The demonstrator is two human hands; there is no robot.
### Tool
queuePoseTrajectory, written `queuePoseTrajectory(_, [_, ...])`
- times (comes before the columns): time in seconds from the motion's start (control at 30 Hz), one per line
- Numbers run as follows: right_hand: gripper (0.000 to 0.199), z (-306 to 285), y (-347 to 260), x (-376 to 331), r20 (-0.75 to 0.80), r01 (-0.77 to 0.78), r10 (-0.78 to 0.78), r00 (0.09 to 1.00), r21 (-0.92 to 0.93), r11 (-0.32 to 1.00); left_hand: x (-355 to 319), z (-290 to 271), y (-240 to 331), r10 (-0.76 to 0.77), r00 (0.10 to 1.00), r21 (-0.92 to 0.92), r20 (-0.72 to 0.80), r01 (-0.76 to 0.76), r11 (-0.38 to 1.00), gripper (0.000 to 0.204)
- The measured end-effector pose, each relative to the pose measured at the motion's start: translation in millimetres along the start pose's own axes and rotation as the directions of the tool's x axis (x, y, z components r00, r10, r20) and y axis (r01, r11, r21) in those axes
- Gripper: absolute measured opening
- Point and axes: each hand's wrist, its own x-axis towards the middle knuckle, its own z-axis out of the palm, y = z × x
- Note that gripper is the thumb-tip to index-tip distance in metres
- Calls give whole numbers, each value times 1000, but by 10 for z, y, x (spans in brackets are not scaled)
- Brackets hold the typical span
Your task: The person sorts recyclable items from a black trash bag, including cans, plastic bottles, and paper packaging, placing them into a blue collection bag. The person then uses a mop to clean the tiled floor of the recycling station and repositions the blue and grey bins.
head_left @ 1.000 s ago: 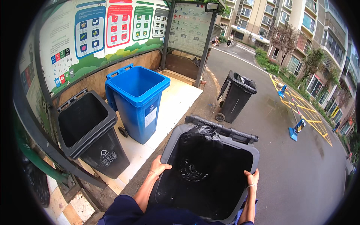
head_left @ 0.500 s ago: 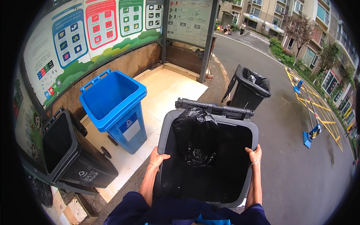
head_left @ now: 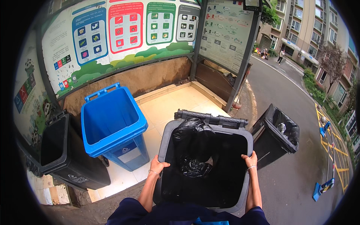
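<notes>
A black wheeled trash bin (head_left: pixel 229 131), its grey rim facing up, stands right in front of my body. My left hand (head_left: pixel 159 165) grips the left side of the rim, thumb over the top. On the opposite side, my right hand (head_left: pixel 250 160) holds the rim the same way. A black plastic bag (head_left: pixel 193 129) bunches at the hinge edge and hangs inside; crumpled shiny plastic shows deeper down. To the left is an open blue bin (head_left: pixel 129 152), with another dark bin (head_left: pixel 82 167) beyond it. A lined black bin (head_left: pixel 265 148) stands to the right.
An information board (head_left: pixel 150 22) backs the shelter above a low brown wall (head_left: pixel 161 71). A metal post (head_left: pixel 245 56) marks the shelter's right side. On the road (head_left: pixel 300 187) stands a low barrier with blue feet (head_left: pixel 318 191). People are visible far off near buildings.
The view has turned left, and the surroundings slide rightward. The held bin now sits nearer the tiled floor and the lined bin. Both hands keep their hold on its rim.
</notes>
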Motion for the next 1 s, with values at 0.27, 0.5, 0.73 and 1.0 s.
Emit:
queuePoseTrajectory(0.27, [44,1302,-270,2177,257,54,-52,965,-1,999,1174,490,346,-18,965,-1,-262,18,1000,49])
queuePoseTrajectory(0.5, [41,2923,-796,3832,517,155,-183,836,98,983,2339,776,632,-57,856,-101,-513,6,995,45])
queuePoseTrajectory(0.73, [75,4175,-1344,4144,651,501,-481,587,174,848,2768,366,677,253,696,538,-672,225,812,78])
queuePoseTrajectory(1.0, [86,4348,-1638,4267,766,638,-415,491,8,770,2340,924,712,-101,555,203,-826,459,865,75])
